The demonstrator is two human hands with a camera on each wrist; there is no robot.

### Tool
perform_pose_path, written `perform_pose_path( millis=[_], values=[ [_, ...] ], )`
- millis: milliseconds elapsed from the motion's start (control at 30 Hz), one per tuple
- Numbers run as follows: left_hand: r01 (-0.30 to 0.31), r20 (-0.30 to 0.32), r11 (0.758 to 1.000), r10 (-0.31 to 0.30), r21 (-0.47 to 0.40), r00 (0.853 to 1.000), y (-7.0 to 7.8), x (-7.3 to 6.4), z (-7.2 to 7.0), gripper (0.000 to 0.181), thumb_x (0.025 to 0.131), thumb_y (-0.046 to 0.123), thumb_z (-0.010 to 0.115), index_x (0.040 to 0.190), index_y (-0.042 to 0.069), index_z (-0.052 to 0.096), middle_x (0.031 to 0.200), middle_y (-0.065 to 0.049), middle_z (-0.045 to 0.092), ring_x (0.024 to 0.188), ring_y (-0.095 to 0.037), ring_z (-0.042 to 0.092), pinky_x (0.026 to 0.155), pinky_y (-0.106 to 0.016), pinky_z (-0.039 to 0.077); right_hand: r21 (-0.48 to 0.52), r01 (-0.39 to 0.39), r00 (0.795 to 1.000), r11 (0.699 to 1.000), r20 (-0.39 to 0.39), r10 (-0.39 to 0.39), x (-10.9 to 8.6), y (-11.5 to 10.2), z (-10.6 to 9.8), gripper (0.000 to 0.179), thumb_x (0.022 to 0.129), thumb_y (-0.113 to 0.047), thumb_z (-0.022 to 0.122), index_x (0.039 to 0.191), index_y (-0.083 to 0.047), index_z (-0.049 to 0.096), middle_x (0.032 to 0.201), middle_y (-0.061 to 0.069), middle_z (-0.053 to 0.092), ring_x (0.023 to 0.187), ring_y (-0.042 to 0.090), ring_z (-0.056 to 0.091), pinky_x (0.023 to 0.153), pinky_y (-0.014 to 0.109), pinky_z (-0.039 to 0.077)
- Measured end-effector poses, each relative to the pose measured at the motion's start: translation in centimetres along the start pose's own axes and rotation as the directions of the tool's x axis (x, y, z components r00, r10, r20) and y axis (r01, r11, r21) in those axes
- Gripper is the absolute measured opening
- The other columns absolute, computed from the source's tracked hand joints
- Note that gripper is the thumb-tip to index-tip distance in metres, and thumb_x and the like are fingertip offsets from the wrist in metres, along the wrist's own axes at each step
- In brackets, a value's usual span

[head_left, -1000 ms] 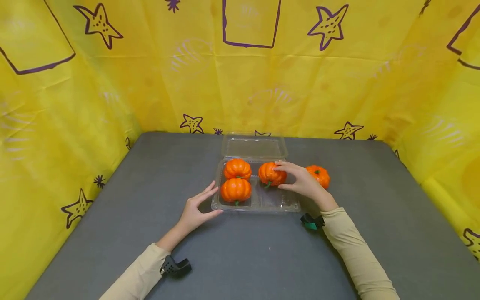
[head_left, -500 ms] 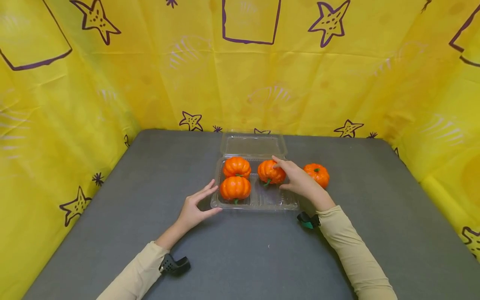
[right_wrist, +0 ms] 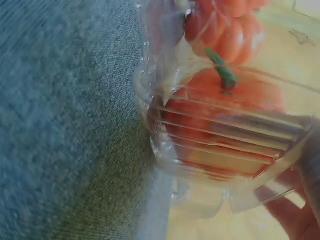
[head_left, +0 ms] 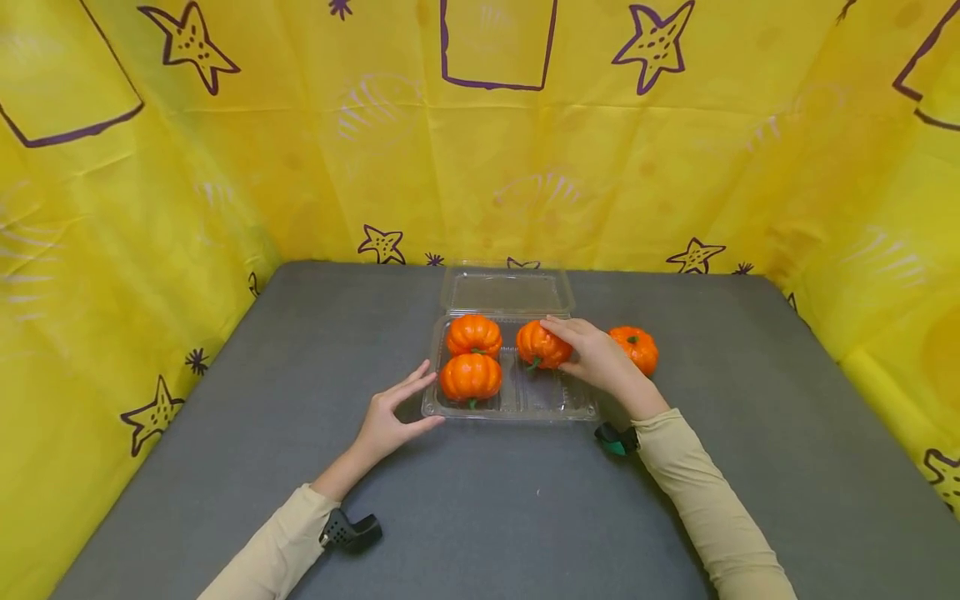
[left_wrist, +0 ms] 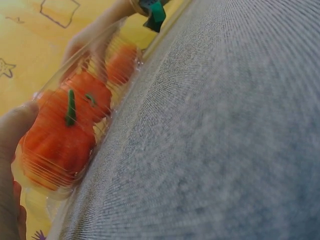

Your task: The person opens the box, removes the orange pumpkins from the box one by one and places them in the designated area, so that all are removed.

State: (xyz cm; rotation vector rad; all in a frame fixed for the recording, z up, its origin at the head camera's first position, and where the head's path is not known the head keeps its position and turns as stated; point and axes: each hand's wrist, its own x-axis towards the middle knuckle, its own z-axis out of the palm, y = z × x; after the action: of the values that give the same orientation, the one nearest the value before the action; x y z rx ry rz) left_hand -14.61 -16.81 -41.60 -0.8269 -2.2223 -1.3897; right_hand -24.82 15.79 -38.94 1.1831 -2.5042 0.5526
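Observation:
An open clear plastic clamshell container (head_left: 551,402) lies on the grey table. In its left half sit two orange pumpkins, a back pumpkin (head_left: 474,333) and a front pumpkin (head_left: 471,377). The right hand (head_left: 600,362) grips a third pumpkin (head_left: 538,344) in the back right of the container, fingers over its top and thumb at its near side. That pumpkin's green stem (right_wrist: 222,72) shows in the right wrist view. The left hand (head_left: 390,421) spreads thumb and fingers at the container's left edge; its thumb (left_wrist: 22,120) lies right at the clear wall.
Another pumpkin (head_left: 634,348) stands on the table to the right of the container, partly behind the right hand. The container's lid (head_left: 507,292) is folded back toward the yellow patterned cloth (head_left: 480,183) that surrounds the grey table (head_left: 480,517).
The right hand's fingers and thumb have closed in on the back right pumpkin. The left hand and the other pumpkins hold their places; the head view shifts slightly.

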Motion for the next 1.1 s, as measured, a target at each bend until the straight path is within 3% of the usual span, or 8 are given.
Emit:
perform_pose_path(
  millis=[167, 433, 567, 667, 800, 900, 1100],
  values=[
    [0.005, -0.009, 1.0, -0.005, -0.006, 1.0, 0.2, 0.0, 0.0, 0.056, 0.06, -0.006, 0.079, 0.11, -0.012, 0.057, 0.122, -0.028, 0.046, 0.111, -0.039, 0.046, 0.096, -0.027, 0.032, 0.113, -0.048, 0.998, 0.992, 0.034, 0.044, 0.1, 0.1, -0.4, 0.073, 0.064, -0.006, 0.08, 0.126, 0.002, 0.044, 0.135, 0.017, 0.037, 0.12, 0.032, 0.037, 0.09, 0.044, 0.038],
    [-0.008, -0.008, 1.0, 0.007, -0.006, 1.0, 0.2, 0.2, -0.1, 0.055, 0.06, -0.007, 0.079, 0.11, -0.013, 0.057, 0.121, -0.029, 0.046, 0.11, -0.041, 0.046, 0.096, -0.028, 0.032, 0.243, -0.068, 0.997, 0.968, -0.004, 0.071, -0.3, 0.7, -0.4, 0.074, 0.06, -0.008, 0.082, 0.124, 0.003, 0.048, 0.119, 0.019, 0.053, 0.097, 0.03, 0.056, 0.078, 0.041, 0.047],
    [0.002, -0.004, 1.0, -0.002, -0.005, 1.0, 0.2, 0.2, 0.0, 0.055, 0.06, -0.006, 0.078, 0.11, -0.013, 0.056, 0.122, -0.029, 0.046, 0.111, -0.04, 0.045, 0.096, -0.027, 0.032, 0.292, -0.084, 0.995, 0.953, -0.021, 0.095, -0.5, 1.0, -0.2, 0.076, 0.06, -0.011, 0.083, 0.125, 0.003, 0.047, 0.117, 0.018, 0.055, 0.096, 0.027, 0.057, 0.078, 0.039, 0.047],
    [0.013, -0.002, 1.0, -0.013, -0.004, 1.0, 0.2, 0.0, 0.0, 0.055, 0.061, -0.005, 0.079, 0.11, -0.013, 0.056, 0.122, -0.028, 0.047, 0.111, -0.039, 0.045, 0.096, -0.027, 0.032, 0.369, -0.101, 0.993, 0.924, -0.022, 0.117, -0.6, 1.1, -0.2, 0.077, 0.06, -0.013, 0.084, 0.125, 0.004, 0.047, 0.118, 0.018, 0.055, 0.098, 0.026, 0.058, 0.079, 0.037, 0.047],
    [0.004, 0.0, 1.0, -0.004, 0.012, 1.0, 0.4, 0.0, 0.0, 0.054, 0.061, -0.005, 0.079, 0.11, -0.013, 0.057, 0.121, -0.028, 0.047, 0.11, -0.039, 0.047, 0.095, -0.026, 0.033, 0.525, -0.172, 0.98, 0.834, 0.003, 0.2, -0.4, -0.5, -1.5, 0.07, 0.061, -0.008, 0.082, 0.121, 0.007, 0.05, 0.115, 0.021, 0.055, 0.101, 0.031, 0.055, 0.084, 0.04, 0.044],
    [-0.014, 0.003, 1.0, 0.014, 0.024, 1.0, 0.6, 0.1, 0.1, 0.054, 0.06, -0.005, 0.079, 0.109, -0.013, 0.057, 0.121, -0.028, 0.048, 0.108, -0.039, 0.048, 0.094, -0.025, 0.034, 0.629, -0.26, 0.954, 0.733, 0.05, 0.296, -0.4, -1.0, -2.2, 0.065, 0.063, -0.004, 0.081, 0.119, 0.009, 0.051, 0.115, 0.022, 0.055, 0.106, 0.033, 0.052, 0.087, 0.041, 0.041],
    [-0.032, -0.003, 0.999, 0.032, 0.025, 0.999, 0.5, 0.1, 0.2, 0.054, 0.06, -0.006, 0.079, 0.109, -0.013, 0.057, 0.12, -0.029, 0.048, 0.107, -0.04, 0.048, 0.094, -0.025, 0.034, 0.757, -0.358, 0.9, 0.547, 0.124, 0.418, -0.8, 0.6, -1.3, 0.064, 0.066, -0.003, 0.079, 0.121, 0.007, 0.049, 0.12, 0.021, 0.052, 0.111, 0.03, 0.048, 0.088, 0.035, 0.042]
  ],
)
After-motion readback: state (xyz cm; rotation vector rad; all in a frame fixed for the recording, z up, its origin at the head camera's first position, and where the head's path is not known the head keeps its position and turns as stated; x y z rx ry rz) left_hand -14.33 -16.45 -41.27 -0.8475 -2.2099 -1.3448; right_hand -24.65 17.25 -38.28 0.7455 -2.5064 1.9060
